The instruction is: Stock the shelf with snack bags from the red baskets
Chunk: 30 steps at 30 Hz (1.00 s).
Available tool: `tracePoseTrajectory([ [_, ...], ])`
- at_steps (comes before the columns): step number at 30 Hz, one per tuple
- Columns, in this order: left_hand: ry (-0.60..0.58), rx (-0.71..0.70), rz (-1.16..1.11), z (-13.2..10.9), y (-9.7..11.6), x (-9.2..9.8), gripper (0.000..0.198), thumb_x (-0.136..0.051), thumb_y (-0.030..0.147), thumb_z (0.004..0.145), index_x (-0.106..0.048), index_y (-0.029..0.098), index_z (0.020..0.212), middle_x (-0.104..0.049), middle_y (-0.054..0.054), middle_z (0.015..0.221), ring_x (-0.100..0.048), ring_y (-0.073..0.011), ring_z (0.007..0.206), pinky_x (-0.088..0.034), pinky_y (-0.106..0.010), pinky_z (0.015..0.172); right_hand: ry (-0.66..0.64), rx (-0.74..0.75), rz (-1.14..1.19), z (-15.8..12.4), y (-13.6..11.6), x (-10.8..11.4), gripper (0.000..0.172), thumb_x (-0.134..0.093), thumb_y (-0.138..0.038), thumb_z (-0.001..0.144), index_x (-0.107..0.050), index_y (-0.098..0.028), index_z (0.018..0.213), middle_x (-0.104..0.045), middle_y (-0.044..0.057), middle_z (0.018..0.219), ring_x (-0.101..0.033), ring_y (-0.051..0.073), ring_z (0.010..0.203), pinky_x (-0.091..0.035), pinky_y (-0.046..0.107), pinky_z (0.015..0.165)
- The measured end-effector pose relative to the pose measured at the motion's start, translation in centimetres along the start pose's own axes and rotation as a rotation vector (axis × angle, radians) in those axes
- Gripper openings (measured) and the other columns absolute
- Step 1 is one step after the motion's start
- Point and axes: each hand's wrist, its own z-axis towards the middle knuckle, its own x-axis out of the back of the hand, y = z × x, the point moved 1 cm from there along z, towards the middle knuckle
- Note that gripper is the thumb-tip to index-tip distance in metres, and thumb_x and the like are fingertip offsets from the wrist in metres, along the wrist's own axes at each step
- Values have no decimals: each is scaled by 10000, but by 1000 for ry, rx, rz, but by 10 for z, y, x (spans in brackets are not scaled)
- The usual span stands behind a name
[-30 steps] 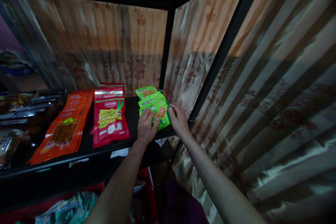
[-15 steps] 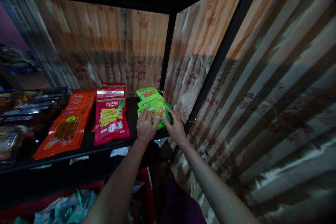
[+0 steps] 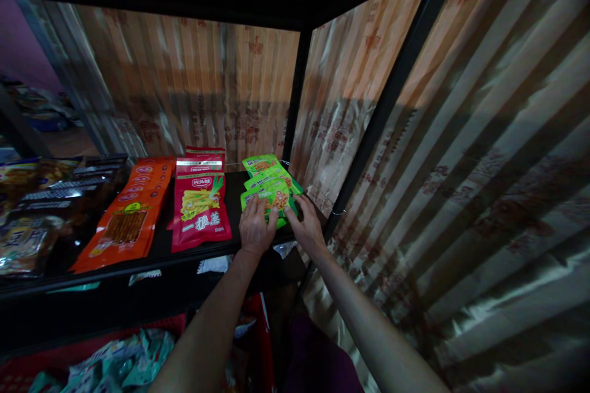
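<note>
A short row of green snack packets (image 3: pixel 270 181) lies on the right end of a black shelf (image 3: pixel 152 261). My left hand (image 3: pixel 255 227) rests flat on the front green packet, fingers spread over its near left part. My right hand (image 3: pixel 306 224) lies at that packet's right edge, fingers stretched toward it and touching it. Both forearms reach up from below the shelf. Left of the green packets lie red packets (image 3: pixel 200 209) and orange packets (image 3: pixel 129 218), each in an overlapping row.
Dark and brown snack packets (image 3: pixel 32 221) fill the shelf's left end. A black upright post (image 3: pixel 387 104) stands right of my hands, with striped curtain cloth (image 3: pixel 483 184) behind and beside the rack. A red basket with pale packets (image 3: pixel 115 365) sits below the shelf.
The view has shifted slightly. My right hand slid from the packet's top right corner down along its right edge. My left hand stays on the front green packet.
</note>
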Motion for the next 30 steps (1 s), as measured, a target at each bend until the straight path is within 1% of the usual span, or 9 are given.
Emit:
tracePoseTrajectory([
  [3, 4, 14, -4, -3, 0, 1, 409, -419, 363, 886, -589, 116, 1165, -530, -176, 1325, -454, -255, 1272, -334, -412, 1076, 2, -8, -1, -2, -1, 0, 561, -470, -513, 817, -545, -135, 1225, -459, 173, 1363, -411, 262, 1283, -312, 451, 1080],
  [7, 32, 7, 12, -9, 0, 4, 421, -395, 364, 893, -571, 124, 1191, -520, -163, 1341, -428, -254, 1294, -313, -440, 1084, 18, -19, -3, -4, 0, 1, 560, -460, -513, 821, -547, -130, 1220, -458, 175, 1363, -407, 261, 1286, -306, 447, 1084],
  [10, 40, 34, 9, -10, -1, 4, 419, -362, 356, 904, -569, 137, 1196, -519, -155, 1343, -423, -257, 1296, -322, -456, 1075, 53, -50, -16, 4, 3, 2, 545, -396, -494, 852, -534, -127, 1231, -460, 168, 1367, -387, 253, 1302, -286, 446, 1095],
  [15, 17, 200, 7, 3, -4, 1, 432, -362, 359, 901, -570, 107, 1184, -527, -189, 1316, -435, -275, 1283, -336, -435, 1068, 34, -122, -104, 46, 12, 2, 486, -381, -408, 865, -519, -143, 1248, -507, 144, 1333, -438, 246, 1264, -318, 447, 1073],
  [18, -16, 294, -33, 17, -3, 1, 381, -351, 364, 903, -583, 194, 1152, -595, -112, 1243, -481, -234, 1241, -363, -401, 1052, -30, -166, -172, 79, 17, -1, 447, -415, -360, 854, -544, -149, 1226, -569, 141, 1269, -504, 248, 1204, -366, 419, 1034],
  [21, -32, 383, 1, 32, -3, 2, 368, -413, 359, 863, -577, 197, 1150, -568, -118, 1282, -459, -258, 1261, -366, -413, 1043, -135, -202, -235, 111, 23, -8, 398, -455, -353, 840, -581, -190, 1180, -641, 115, 1164, -579, 245, 1104, -429, 383, 949],
  [25, -116, 465, 28, 50, -7, -5, 409, -467, 325, 814, -569, 133, 1160, -543, -189, 1288, -459, -325, 1253, -387, -448, 1007, -295, -275, -353, 144, 32, -21, 368, -541, -422, 783, -659, -163, 1016, -696, 119, 997, -641, 248, 972, -478, 321, 807],
  [28, -138, 452, 17, 62, -15, -13, 459, -494, 288, 785, -547, 81, 1192, -519, -237, 1299, -450, -350, 1254, -394, -470, 993, -360, -295, -411, 158, 36, -30, 309, -615, -425, 731, -695, -153, 854, -708, 115, 882, -661, 241, 894, -481, 294, 748],
  [30, -130, 465, -1, 68, -21, -19, 478, -499, 278, 779, -537, 63, 1204, -520, -245, 1295, -448, -345, 1257, -392, -471, 997, -375, -254, -436, 161, 39, -36, 243, -624, -387, 727, -703, -169, 800, -711, 100, 860, -662, 234, 880, -480, 287, 733],
])
